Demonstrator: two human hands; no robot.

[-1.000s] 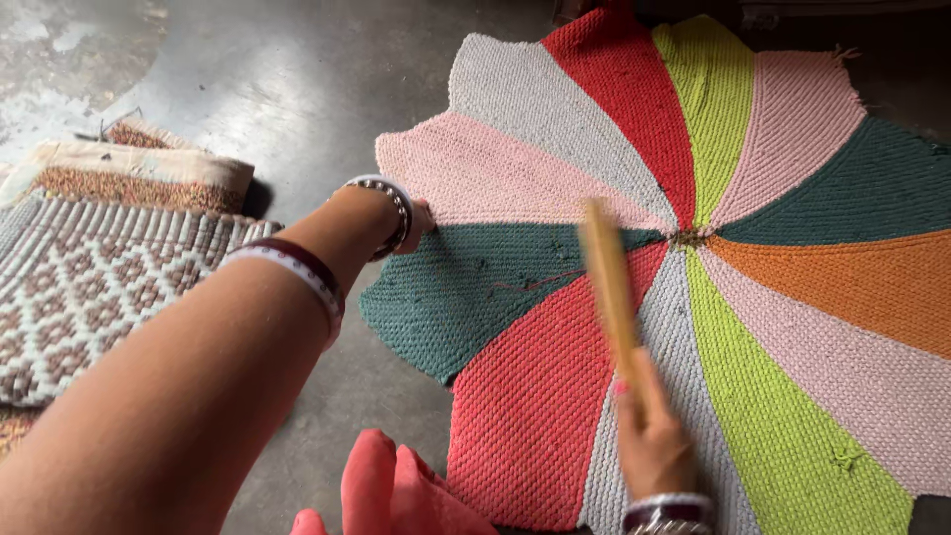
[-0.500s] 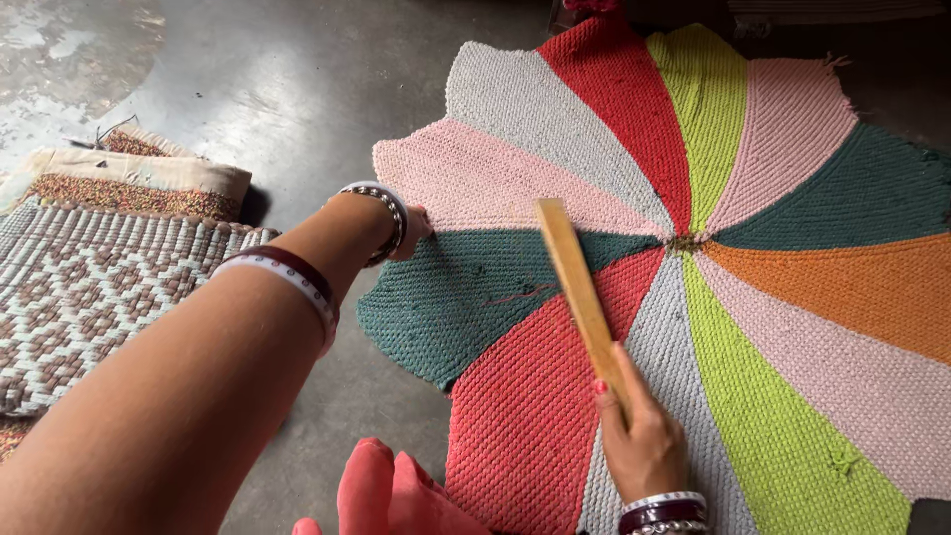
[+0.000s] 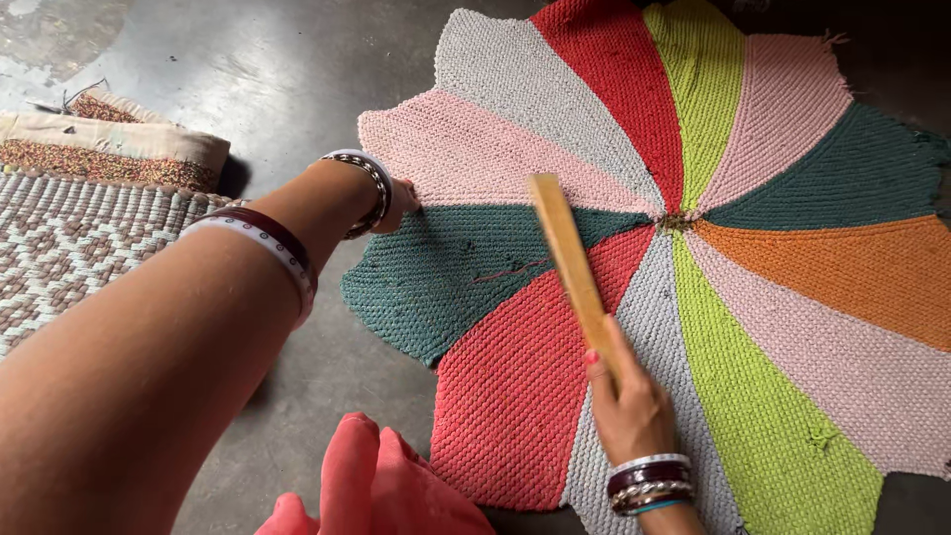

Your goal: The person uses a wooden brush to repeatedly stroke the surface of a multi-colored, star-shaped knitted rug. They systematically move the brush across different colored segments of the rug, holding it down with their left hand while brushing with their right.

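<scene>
A round knitted mat made of pink, green, red, grey, orange and lime wedges lies on a dark floor. My left hand reaches out and presses on the mat's left edge, where the pale pink and dark green wedges meet; its fingers are mostly hidden behind the wrist and bangles. My right hand grips the lower end of a flat wooden stick. The stick points up and to the left over the red and dark green wedges, raised above the mat.
A stack of folded woven rugs with brown and cream patterns lies on the floor at the left. A bit of pink-red cloth shows at the bottom edge. The bare grey floor stretches between the rugs and the mat.
My right hand has swung the stick leftward, from over the mat's middle toward the dark green wedge. My left hand stays on the mat's edge.
</scene>
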